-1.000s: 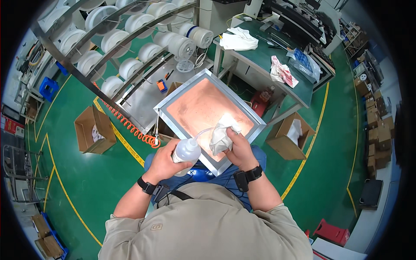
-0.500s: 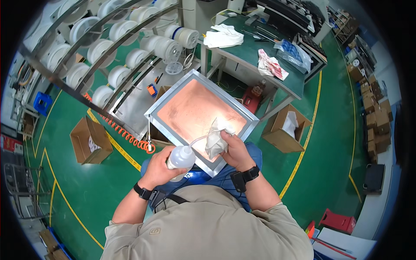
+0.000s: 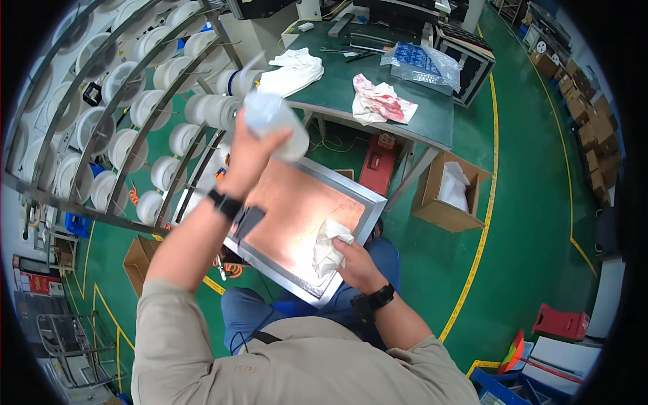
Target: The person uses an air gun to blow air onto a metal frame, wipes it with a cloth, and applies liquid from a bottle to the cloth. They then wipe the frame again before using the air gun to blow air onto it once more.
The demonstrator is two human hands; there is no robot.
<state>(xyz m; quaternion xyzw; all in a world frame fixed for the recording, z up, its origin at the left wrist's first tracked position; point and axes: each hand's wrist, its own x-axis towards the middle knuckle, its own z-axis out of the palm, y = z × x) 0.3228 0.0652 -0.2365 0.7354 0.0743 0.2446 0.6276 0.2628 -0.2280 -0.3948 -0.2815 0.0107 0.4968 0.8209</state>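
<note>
Glare on panel (image 3: pixel 297 212), blurred bottle (image 3: pixel 278 125)

I look steeply down through one head-worn fisheye: beige cloth shirt (image 3: pixel 304 368) across lower centre, copper-coloured rectangular panel (image 3: pixel 300 209) near, mid-frame.

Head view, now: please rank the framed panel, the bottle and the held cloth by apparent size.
Largest to smallest:
1. Framed panel
2. Bottle, blurred, partly covered by fingers; nearness to the camera may enlarge it
3. Held cloth
</note>
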